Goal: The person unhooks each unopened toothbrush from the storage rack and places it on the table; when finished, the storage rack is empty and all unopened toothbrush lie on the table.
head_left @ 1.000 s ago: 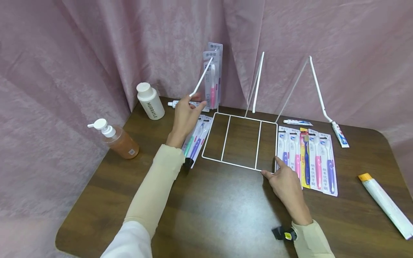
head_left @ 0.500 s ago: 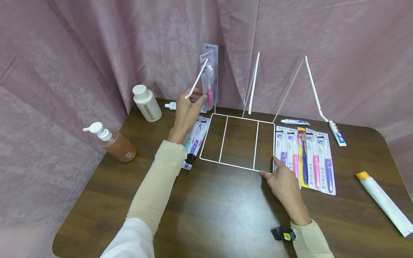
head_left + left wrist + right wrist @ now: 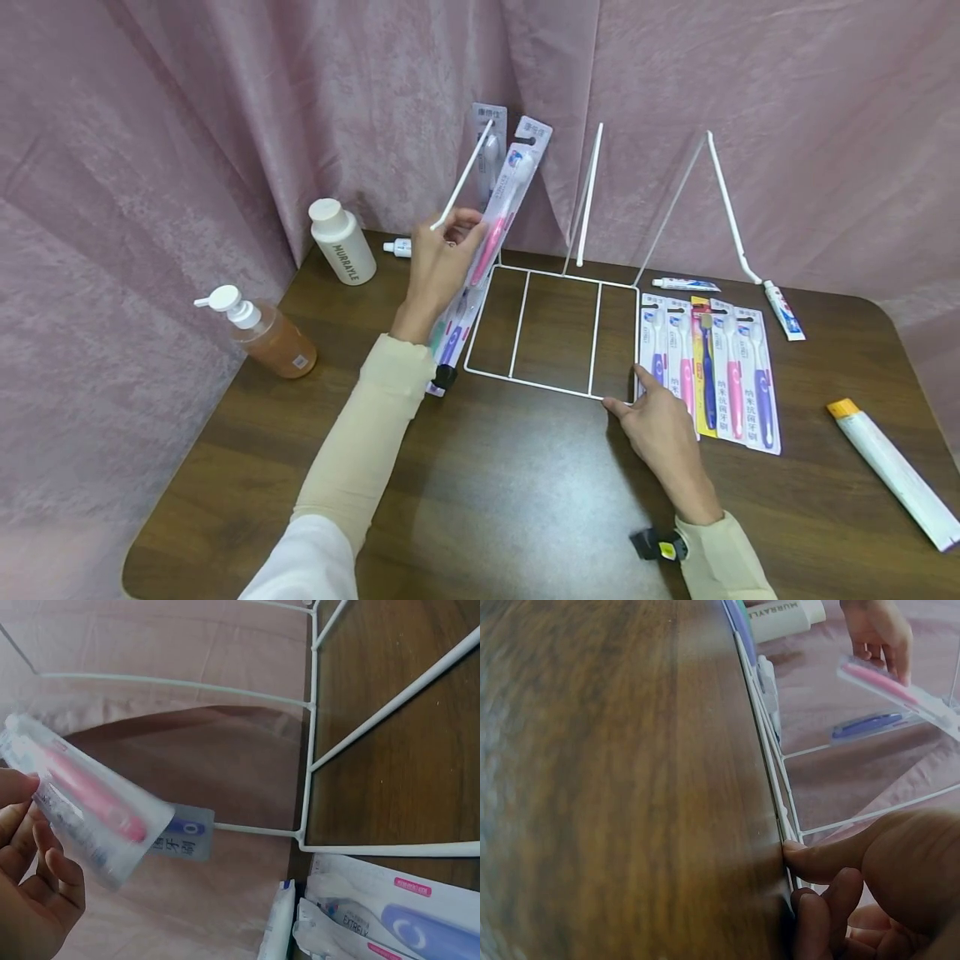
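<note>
My left hand (image 3: 438,262) pinches a packaged pink toothbrush (image 3: 501,208), tilted to the right, its hole off the left hook (image 3: 463,173) of the white wire rack (image 3: 540,384). Behind it, another packaged toothbrush (image 3: 490,118) hangs upright at that hook; the left wrist view shows its purple handle (image 3: 187,829). The left wrist view has the pink pack (image 3: 94,799) between thumb and fingers. My right hand (image 3: 660,429) grips the rack's front right corner, thumb on the front wire and index finger along the side. Two other hooks carry nothing.
Several packaged toothbrushes (image 3: 708,367) lie right of the rack, and others (image 3: 450,346) lie left under my forearm. Small toothpaste tubes (image 3: 783,310) lie near the back. A larger tube (image 3: 896,471), a white bottle (image 3: 342,242) and a pump bottle (image 3: 273,337) flank them.
The pink toothbrush pack hung upright at the left hook; my left hand has taken hold of it and it now leans right, off the hook. The right hand stays at the rack corner.
</note>
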{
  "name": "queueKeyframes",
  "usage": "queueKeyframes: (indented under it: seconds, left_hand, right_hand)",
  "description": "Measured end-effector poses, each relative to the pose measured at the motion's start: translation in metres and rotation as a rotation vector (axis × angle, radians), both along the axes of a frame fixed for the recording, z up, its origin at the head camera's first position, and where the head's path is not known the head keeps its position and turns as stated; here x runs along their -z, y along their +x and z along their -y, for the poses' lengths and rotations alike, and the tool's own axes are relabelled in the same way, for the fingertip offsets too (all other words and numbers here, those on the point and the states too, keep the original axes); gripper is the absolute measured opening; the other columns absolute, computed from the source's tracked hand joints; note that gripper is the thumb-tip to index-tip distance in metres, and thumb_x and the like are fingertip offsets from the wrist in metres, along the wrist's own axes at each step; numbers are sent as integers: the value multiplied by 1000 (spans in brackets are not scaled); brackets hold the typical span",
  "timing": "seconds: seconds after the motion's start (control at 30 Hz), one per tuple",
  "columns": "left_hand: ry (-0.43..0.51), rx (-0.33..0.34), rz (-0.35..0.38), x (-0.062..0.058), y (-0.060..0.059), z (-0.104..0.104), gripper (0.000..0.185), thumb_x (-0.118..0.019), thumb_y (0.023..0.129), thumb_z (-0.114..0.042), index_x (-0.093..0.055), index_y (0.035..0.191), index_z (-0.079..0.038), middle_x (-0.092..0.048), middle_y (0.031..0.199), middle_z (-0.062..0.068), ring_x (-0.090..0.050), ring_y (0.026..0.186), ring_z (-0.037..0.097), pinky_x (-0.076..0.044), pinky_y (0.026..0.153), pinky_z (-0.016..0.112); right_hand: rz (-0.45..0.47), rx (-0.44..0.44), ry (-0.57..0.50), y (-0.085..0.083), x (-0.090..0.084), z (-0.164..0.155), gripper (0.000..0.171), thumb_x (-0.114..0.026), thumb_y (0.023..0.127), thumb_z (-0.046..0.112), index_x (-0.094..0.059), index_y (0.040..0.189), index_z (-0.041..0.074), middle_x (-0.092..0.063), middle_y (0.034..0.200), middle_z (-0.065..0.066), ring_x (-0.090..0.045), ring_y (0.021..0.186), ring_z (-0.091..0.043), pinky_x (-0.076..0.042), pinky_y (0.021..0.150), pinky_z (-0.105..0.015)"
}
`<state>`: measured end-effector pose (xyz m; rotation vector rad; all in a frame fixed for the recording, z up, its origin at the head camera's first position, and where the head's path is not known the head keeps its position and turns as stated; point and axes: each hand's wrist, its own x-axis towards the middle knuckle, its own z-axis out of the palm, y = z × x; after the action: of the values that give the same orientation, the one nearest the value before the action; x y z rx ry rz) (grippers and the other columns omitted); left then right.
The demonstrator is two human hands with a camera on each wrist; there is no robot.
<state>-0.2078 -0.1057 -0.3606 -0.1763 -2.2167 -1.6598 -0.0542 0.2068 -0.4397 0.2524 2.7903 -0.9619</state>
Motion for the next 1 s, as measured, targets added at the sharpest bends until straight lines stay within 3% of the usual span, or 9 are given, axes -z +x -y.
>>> queueKeyframes:
  seconds: [0.23,0.5,0.73,1.0]
  left_hand:
    - [-75,-3,27,3,15,3,18,-79,106,-16,-84,114,0,-82,101,16,-59,80,9,-45,69,20]
    - [-73,-15,70,26,35,16,17,-79,105,-9,-84,113,4,-83,102,23,-61,76,7,-48,70,16]
    - [-88,-47,135,46,55,40,15,-80,104,-8,-83,113,3,-82,100,22,-64,79,11,-51,71,15]
    - [-107,-103,208,61,69,75,16,-77,106,-10,-83,114,3,-83,105,23,-69,84,14,-52,73,14]
  right_hand:
    - [2,-12,-5,0,1,1,85,-84,103,28,-45,167,-13,-52,64,-2,-48,59,-17,-38,54,-34]
    - [-43,-14,9,0,5,-1,83,-85,101,26,-49,164,-14,-53,61,-1,-47,57,-16,-38,53,-35]
    - [-17,-14,-5,1,1,0,82,-84,103,25,-47,166,-14,-52,61,-2,-48,56,-17,-38,52,-33]
    - [-7,-28,12,1,0,1,85,-84,104,28,-45,166,-14,-52,60,0,-47,55,-15,-37,51,-33]
